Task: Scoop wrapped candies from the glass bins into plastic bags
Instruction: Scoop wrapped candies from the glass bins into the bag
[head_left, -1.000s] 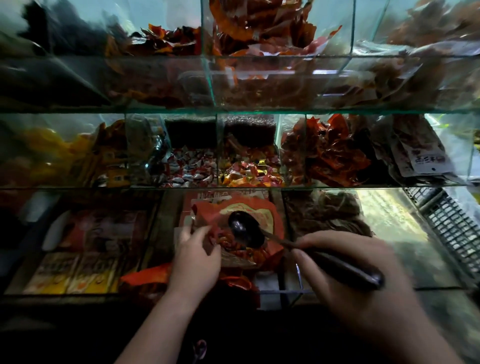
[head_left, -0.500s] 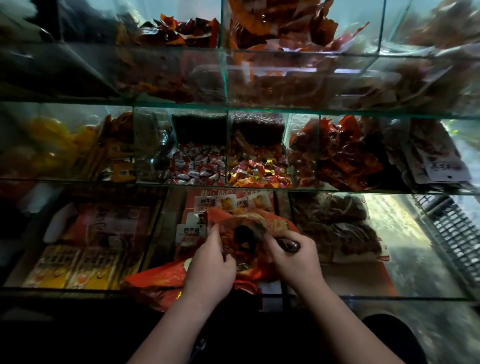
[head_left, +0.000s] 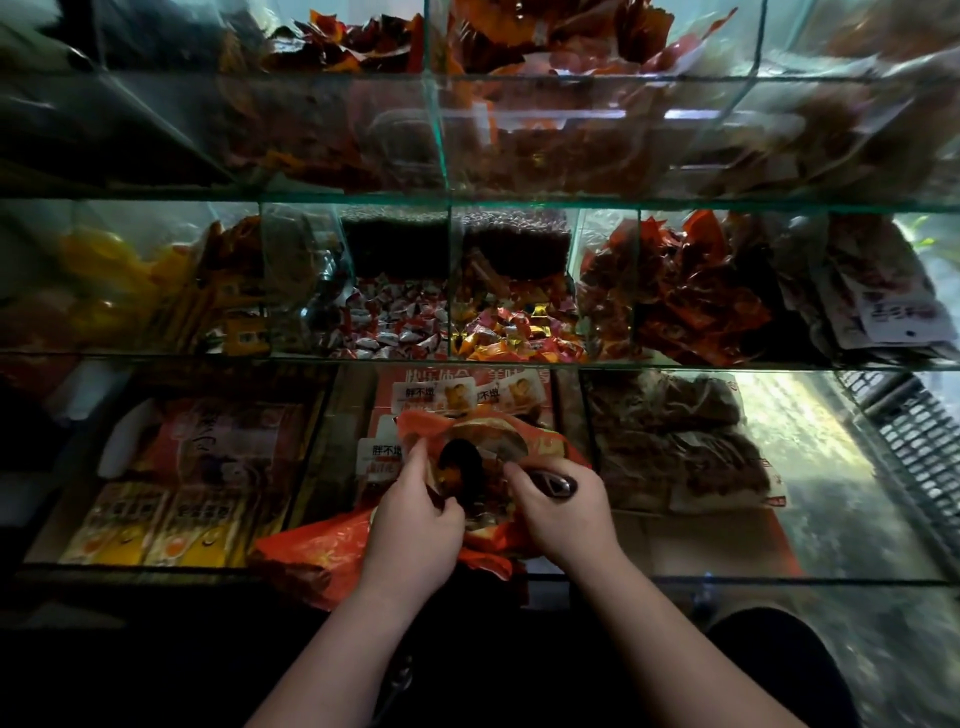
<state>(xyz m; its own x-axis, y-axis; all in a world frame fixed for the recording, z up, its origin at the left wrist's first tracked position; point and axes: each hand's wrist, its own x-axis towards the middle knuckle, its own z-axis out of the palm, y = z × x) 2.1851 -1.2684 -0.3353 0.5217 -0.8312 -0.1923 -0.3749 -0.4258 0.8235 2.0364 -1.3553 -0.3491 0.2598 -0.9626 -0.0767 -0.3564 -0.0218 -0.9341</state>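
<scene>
A red-orange plastic bag (head_left: 550, 447) sits open on the lowest glass shelf in front of me. My left hand (head_left: 415, 525) pinches the bag's left rim and holds the mouth apart. My right hand (head_left: 558, 514) grips the dark handle of a black scoop (head_left: 460, 462), whose bowl is down inside the bag among wrapped candies. On the middle shelf, one glass bin holds red-and-white wrapped candies (head_left: 395, 322) and the bin to its right holds orange and gold wrapped candies (head_left: 511, 332).
Glass shelves and dividers (head_left: 450, 280) stand close above the bag. Yellow packets (head_left: 150, 530) lie lower left, brown packaged snacks (head_left: 670, 441) lower right, red packets (head_left: 691, 296) on the middle shelf. A dark wire basket (head_left: 914, 436) is at far right.
My right hand slid up the scoop handle and closer to the bag, and the scoop's bowl went from above the bag down into it. My left hand closed tighter on the rim.
</scene>
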